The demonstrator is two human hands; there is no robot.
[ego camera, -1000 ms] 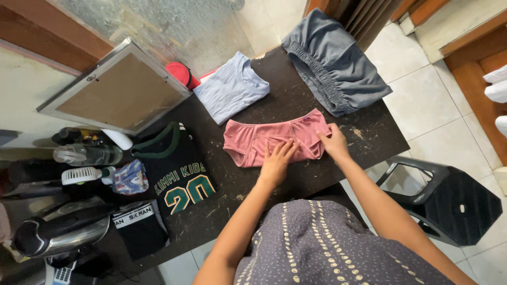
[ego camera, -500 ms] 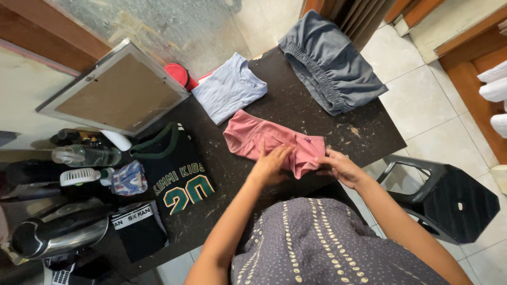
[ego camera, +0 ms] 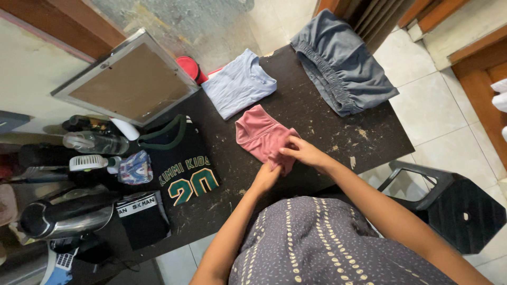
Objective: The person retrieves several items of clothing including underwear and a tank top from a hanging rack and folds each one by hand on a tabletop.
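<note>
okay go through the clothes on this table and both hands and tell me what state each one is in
Pink garment: partly folded, held at its near edge.
Blue shirt: folded, flat.
Grey shorts: folded, overhanging the table's far edge.
Black jersey: folded, flat.
Left hand: gripping the pink garment.
Right hand: pinching the pink garment.

Soft matt pink cloth garment [ego camera: 262, 138] at centre; dark tabletop [ego camera: 338, 132] rough, scuffed; glossy metal flask [ego camera: 63, 220] lower left.

Dark, scuffed worktop [ego camera: 317, 113]
On it lay a pink garment [ego camera: 261, 136], a pale blue shirt [ego camera: 238, 83], grey shorts [ego camera: 340, 60] and a black jersey [ego camera: 182, 166].
</note>
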